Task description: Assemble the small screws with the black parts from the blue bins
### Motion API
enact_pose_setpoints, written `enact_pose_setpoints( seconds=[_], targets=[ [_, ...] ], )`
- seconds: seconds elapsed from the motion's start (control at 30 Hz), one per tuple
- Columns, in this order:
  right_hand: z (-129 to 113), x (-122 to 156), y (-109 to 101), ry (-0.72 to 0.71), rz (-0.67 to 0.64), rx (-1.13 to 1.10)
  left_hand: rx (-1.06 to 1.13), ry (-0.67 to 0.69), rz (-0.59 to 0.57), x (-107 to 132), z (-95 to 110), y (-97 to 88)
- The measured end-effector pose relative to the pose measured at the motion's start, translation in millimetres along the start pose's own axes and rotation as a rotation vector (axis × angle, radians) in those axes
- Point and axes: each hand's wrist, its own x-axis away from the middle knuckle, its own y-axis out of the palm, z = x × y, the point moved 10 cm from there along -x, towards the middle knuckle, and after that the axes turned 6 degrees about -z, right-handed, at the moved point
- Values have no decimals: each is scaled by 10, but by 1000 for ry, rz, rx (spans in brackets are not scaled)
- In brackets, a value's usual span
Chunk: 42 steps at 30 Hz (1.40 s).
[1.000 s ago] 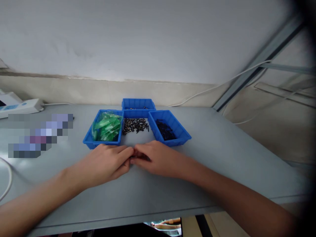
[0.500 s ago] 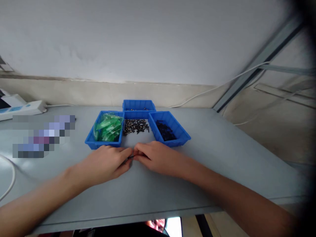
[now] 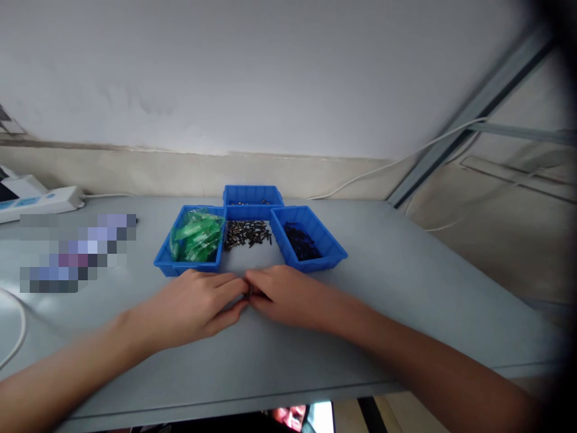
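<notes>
My left hand (image 3: pixel 198 300) and my right hand (image 3: pixel 286 294) meet fingertip to fingertip just above the table, in front of the bins. Both are closed in a pinch around a small, thin, dark screw-like part (image 3: pixel 250 290), mostly hidden by the fingers. Beyond them lies a loose pile of dark and brassy screw-like pieces (image 3: pixel 247 233). A blue bin (image 3: pixel 169 264) on the left holds green plastic bags (image 3: pixel 198 236). In the blue bin (image 3: pixel 331 248) on the right are small black parts (image 3: pixel 301 242).
Behind the pile stands another blue bin (image 3: pixel 253 193) with a few small pieces. A white power strip (image 3: pixel 54 199) and a pixelated object (image 3: pixel 85 249) are at the left. White cable (image 3: pixel 20 325) curls at the left edge. A metal post (image 3: pixel 433 150) rises at the right. Below the table edge, a lit screen (image 3: pixel 320 416) shows.
My fingertips have closed together, covering more of the thin dark part that showed between them before. Both hands sit slightly lower in view, as do the bins.
</notes>
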Motion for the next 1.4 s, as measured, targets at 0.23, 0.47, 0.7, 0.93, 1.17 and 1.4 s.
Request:
enact_pose_setpoints(
  seconds=[0.23,0.47,0.7,0.93,1.17,1.4],
  targets=[
    [5,9,-13,19,10,67,-32,-22,-13,-14,-21,-2],
    [-14,20,-75,47,47,158,-82,-208,-139,-6,-219,130],
    [-136,7,-145,-76,132,143,-72,-162,-130,-31,-200,149],
    [-82,13,-133,-34,120,196,-56,-206,-137,-24,-221,149],
    [38,11,-87,30,159,314,-107,-223,-59,-9,-264,55],
    [7,-2,-55,-12,137,236,-74,-111,87,15,-125,-68]
  ],
)
